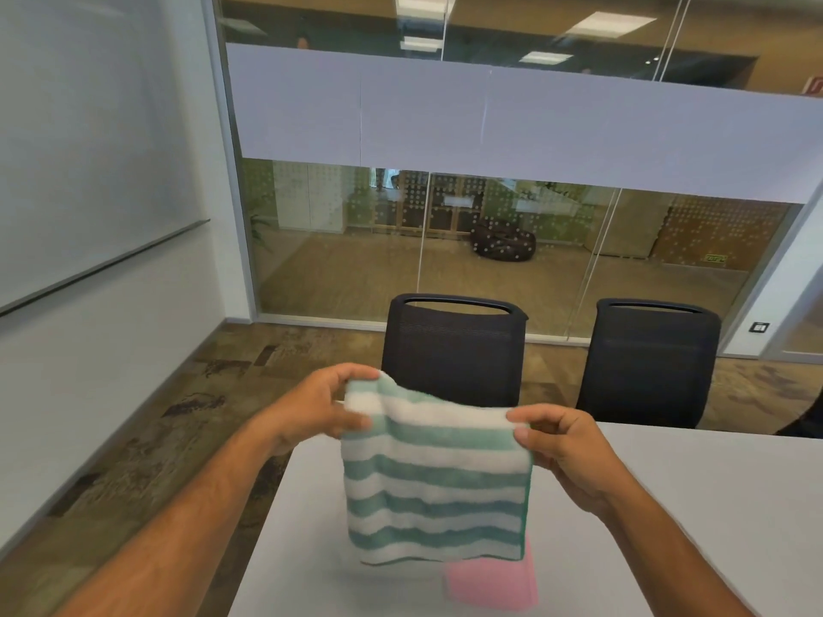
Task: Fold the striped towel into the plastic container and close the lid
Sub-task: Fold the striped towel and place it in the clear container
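A green-and-white striped towel (434, 478) hangs in the air above the white table (668, 505), folded over and held by its two top corners. My left hand (327, 405) pinches the upper left corner. My right hand (563, 447) pinches the upper right corner. The towel's lower edge hangs just over a pink object (492, 581) lying on the table, partly covering it. No plastic container or lid is visible in this view.
Two black mesh office chairs (454, 354) (648, 362) stand at the table's far side. A glass wall (445, 242) lies behind them. A whiteboard (89, 149) hangs on the left wall, and patterned carpet (178, 416) runs left of the table.
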The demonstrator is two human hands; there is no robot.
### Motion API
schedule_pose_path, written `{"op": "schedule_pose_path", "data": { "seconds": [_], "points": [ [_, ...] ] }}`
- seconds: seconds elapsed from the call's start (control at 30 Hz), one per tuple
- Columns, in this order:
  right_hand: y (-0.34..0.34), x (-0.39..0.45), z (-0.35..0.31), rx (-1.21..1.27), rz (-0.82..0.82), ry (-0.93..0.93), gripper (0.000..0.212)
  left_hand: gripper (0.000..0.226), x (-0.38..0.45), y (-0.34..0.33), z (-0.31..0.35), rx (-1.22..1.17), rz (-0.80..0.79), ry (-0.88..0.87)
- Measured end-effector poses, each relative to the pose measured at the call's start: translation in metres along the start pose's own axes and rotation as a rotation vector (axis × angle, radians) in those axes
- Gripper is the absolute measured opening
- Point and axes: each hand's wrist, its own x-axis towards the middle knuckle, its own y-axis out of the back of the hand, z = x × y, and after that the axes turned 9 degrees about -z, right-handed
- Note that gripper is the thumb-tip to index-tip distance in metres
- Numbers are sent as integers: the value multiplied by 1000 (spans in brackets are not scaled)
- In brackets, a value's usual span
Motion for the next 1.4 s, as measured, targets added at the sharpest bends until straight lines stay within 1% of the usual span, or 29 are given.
{"op": "schedule_pose_path", "data": {
  "seconds": [0.03,0.07,0.1,0.13,0.17,0.2,0.23,0.3,0.37,0.4,0.43,0.5,0.57,0.63,0.73,0.77,0.83,0.9,0.93,1.0,1.03,1.13,1.23,1.4],
  "points": [
    [0,-1,1,33,-24,4,33,66,-1,0,-2,29,-73,39],
    [1,-2,1,53,-52,5,42,69,-2,-2,-3,54,-96,60],
    [1,-2,2,54,-68,-2,47,60,-2,-3,-4,63,-66,57],
    [0,-2,3,48,-70,-18,47,45,-3,-4,-2,63,-2,43],
    [0,-2,4,43,-60,-41,42,29,-4,-5,-1,63,56,33],
    [-1,-1,5,43,-41,-61,35,18,-4,-5,-1,65,89,35],
    [-2,-1,6,43,-9,-74,28,15,-4,-5,-1,64,97,45],
    [-2,0,10,53,56,-84,20,18,-4,-4,-4,44,39,76],
    [-2,0,11,43,91,-96,21,42,-6,-3,-9,27,-61,88],
    [-3,-1,12,32,98,-107,23,52,-5,-2,-11,34,-78,83],
    [-3,-1,13,24,105,-121,24,54,-5,-2,-13,40,-62,75],
    [-3,-1,15,31,108,-149,26,45,-3,-4,-16,48,32,63],
    [-2,-1,17,76,83,-167,25,37,0,-8,-19,71,158,62],
    [0,-1,18,107,73,-171,24,39,2,-11,-22,117,271,56],
    [-2,1,21,70,157,-155,24,47,3,-13,-26,194,372,41],
    [-3,2,23,30,197,-141,25,45,4,-15,-26,199,389,27],
    [-4,3,24,-46,261,-105,24,33,4,-18,-26,171,421,-21],
    [-5,2,22,-56,292,-58,17,19,3,-19,-24,92,432,-66],
    [-5,2,21,-45,298,-35,14,16,2,-18,-23,47,415,-75],
    [-4,0,20,-31,302,2,11,23,0,-15,-23,-13,346,-52],
    [-3,0,20,-36,297,16,11,27,-1,-14,-22,-5,312,-28],
    [1,0,20,-53,246,32,17,27,-3,-13,-22,105,280,-1],
    [3,-1,18,-99,220,58,26,24,-1,-12,-23,216,318,-25],
    [5,0,18,-231,202,86,30,18,2,-10,-21,385,359,-54]
  ]
}}
